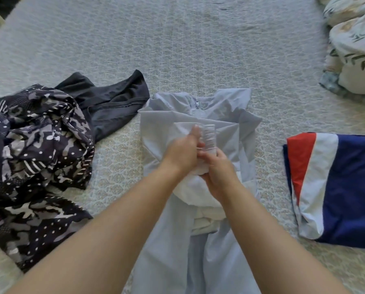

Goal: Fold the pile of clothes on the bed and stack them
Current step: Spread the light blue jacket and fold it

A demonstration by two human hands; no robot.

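A pale blue zip-up garment (224,115) lies spread on the bed in front of me, its zipper pull near the collar. Over its middle, my left hand (182,152) and my right hand (216,169) both grip a gathered elastic cuff (208,137) of its sleeve, held just above the fabric. White lining bunches under my right wrist. To the left lies a crumpled black-and-white patterned garment (33,158) with a dark grey garment (111,107) beside it. A folded red, white and navy garment (338,187) sits at the right.
The bed (177,43) is covered in a pale patterned quilt and stretches far ahead. A bundled floral duvet (355,49) lies at the far right edge. A pale bed frame corner shows at the top left.
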